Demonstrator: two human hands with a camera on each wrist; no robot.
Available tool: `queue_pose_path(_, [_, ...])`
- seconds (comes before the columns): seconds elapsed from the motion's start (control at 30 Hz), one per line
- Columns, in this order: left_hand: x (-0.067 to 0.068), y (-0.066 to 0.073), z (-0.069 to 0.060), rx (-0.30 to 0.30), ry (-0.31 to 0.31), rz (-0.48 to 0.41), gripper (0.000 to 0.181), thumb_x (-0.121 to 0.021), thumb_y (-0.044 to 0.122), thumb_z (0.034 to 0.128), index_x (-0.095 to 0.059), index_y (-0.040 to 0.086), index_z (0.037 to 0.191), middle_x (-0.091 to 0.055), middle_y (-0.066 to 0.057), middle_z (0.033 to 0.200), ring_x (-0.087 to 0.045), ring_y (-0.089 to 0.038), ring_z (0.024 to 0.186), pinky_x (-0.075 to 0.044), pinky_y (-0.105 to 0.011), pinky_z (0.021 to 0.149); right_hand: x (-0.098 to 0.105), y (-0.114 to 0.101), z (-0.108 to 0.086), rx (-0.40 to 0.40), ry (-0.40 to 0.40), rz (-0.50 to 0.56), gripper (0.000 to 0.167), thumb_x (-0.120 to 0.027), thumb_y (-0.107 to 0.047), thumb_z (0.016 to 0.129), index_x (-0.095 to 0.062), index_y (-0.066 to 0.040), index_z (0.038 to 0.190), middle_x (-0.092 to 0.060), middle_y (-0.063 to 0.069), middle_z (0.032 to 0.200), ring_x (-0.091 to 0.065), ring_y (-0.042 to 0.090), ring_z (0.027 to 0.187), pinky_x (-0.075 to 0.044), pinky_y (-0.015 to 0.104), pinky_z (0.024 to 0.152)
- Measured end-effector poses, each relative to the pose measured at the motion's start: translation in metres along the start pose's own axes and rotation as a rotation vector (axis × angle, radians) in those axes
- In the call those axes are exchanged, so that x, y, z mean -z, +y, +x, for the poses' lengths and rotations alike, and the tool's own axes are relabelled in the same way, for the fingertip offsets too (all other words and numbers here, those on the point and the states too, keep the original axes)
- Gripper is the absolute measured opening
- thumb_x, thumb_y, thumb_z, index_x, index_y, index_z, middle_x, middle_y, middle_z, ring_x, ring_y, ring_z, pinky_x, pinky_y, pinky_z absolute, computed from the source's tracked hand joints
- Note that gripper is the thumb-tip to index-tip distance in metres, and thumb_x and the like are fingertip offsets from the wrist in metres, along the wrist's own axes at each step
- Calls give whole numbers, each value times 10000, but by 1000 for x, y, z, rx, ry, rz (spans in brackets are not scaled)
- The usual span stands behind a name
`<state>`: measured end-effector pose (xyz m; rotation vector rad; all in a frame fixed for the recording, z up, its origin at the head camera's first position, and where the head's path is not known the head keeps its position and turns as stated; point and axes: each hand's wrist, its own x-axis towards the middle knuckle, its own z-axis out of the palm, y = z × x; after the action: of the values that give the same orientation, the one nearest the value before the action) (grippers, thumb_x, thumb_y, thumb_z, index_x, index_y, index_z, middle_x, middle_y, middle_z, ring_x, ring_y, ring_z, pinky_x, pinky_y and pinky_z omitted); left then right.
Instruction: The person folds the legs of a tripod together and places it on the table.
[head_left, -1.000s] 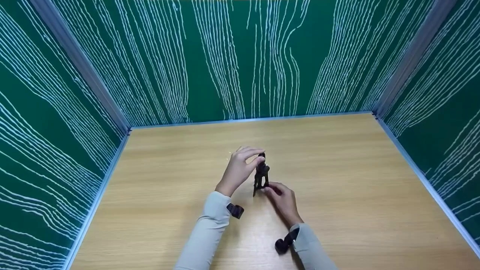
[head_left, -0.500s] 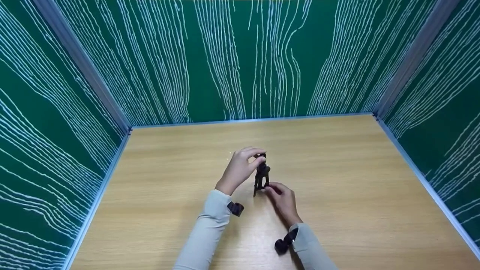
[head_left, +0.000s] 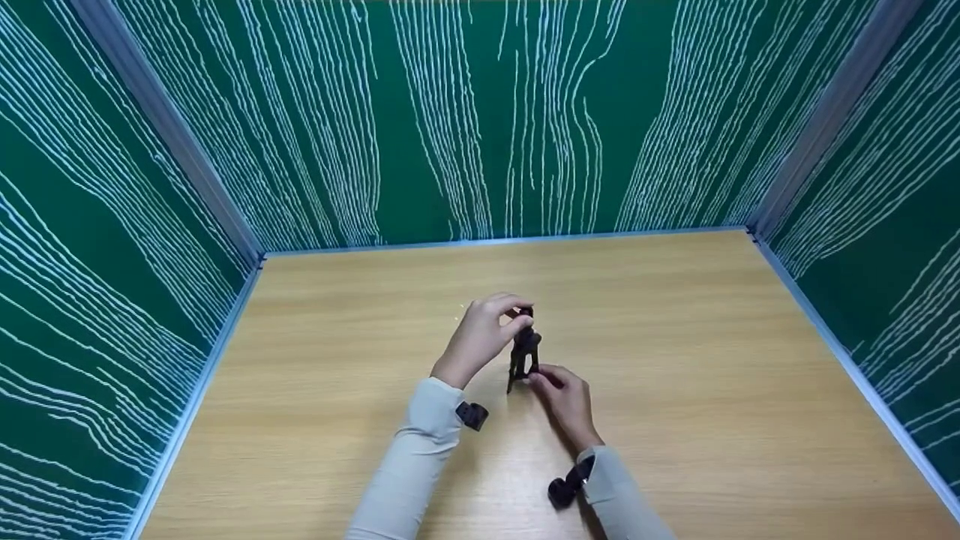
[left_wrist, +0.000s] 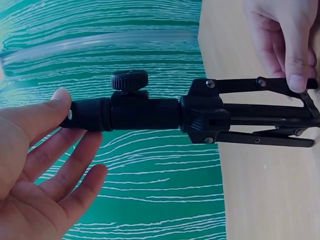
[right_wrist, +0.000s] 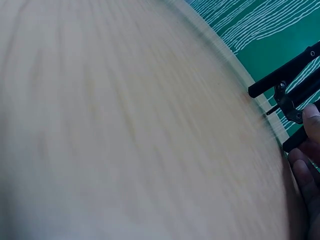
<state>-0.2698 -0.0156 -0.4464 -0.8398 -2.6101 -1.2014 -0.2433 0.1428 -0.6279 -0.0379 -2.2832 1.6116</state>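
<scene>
A small black tripod (head_left: 526, 352) stands roughly upright over the middle of the table, its legs folded in near the centre column. My left hand (head_left: 480, 335) pinches its top end between thumb and fingers. In the left wrist view, a ribbed knob (left_wrist: 129, 80) sticks out from the side of the column, below the left hand's hold. My right hand (head_left: 568, 397) grips the low end of one leg with thumb and fingers. The right wrist view shows that leg (right_wrist: 296, 139) beside the right thumb, with another leg (right_wrist: 280, 77) and the hinged braces between them.
The wooden table (head_left: 360, 315) spreads out around the hands. Green panels with wavy white lines (head_left: 495, 112) rise at the back and both sides, with pale edge strips (head_left: 480, 241) along their foot. A small black camera (head_left: 472, 415) sits on the left wrist, another (head_left: 566, 491) on the right.
The tripod's top and my left hand have shifted very slightly to the right. Both hands keep the same hold, and the right hand stays almost still.
</scene>
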Motion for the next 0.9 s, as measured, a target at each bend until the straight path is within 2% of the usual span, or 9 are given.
queue_pose_path(0.13, [-1,-1,0,6,6,12,236,-643,182,923,-697,101,1139,-709,-30,1085,-663,-123,958,-505,-309,931,-1,0,0,54,26,18,152,-762,-139,795,-767,-60,925,-735,78,840,-661,98,794,-520,186,744])
queue_pose_path(0.33, [-2,-1,-1,-8,24,13,233,-649,171,918,-699,90,1130,-712,-39,1073,-669,-140,953,-505,-328,935,-5,2,0,171,66,53,100,-757,-57,782,-761,-33,879,-724,48,785,-639,20,747,-505,131,694])
queue_pose_path(0.43, [-3,-1,-1,-21,35,10,226,-650,160,916,-700,83,1123,-712,-44,1063,-670,-147,942,-514,-308,912,-5,1,0,152,63,37,110,-758,-71,784,-761,-22,882,-727,72,798,-654,65,757,-514,159,704])
queue_pose_path(0.53, [-3,-2,-2,-25,40,5,221,-647,152,918,-700,81,1120,-710,-48,1061,-668,-150,938,-531,-280,880,-4,-3,0,79,35,17,132,-753,-97,795,-766,-34,910,-737,81,843,-669,120,800,-524,185,740])
queue_pose_path(0.6, [-2,-2,-3,-26,44,-5,218,-648,148,916,-701,82,1117,-709,-49,1061,-670,-158,936,-545,-298,865,-3,-5,0,67,28,1,133,-747,-103,802,-766,-35,915,-740,83,860,-675,149,816,-526,190,749])
queue_pose_path(0.77, [-1,-4,-6,-36,56,-21,215,-652,153,913,-702,85,1110,-710,-52,1064,-677,-177,937,-554,-353,866,-3,-7,0,129,45,-20,114,-738,-87,810,-762,-16,896,-737,92,849,-673,147,791,-520,177,714])
queue_pose_path(0.9, [1,-5,-6,-41,74,-26,217,-651,168,915,-704,81,1107,-713,-49,1062,-677,-166,943,-550,-297,869,-1,-9,2,144,38,-39,131,-737,-72,812,-754,5,916,-734,100,862,-666,147,776,-526,190,700])
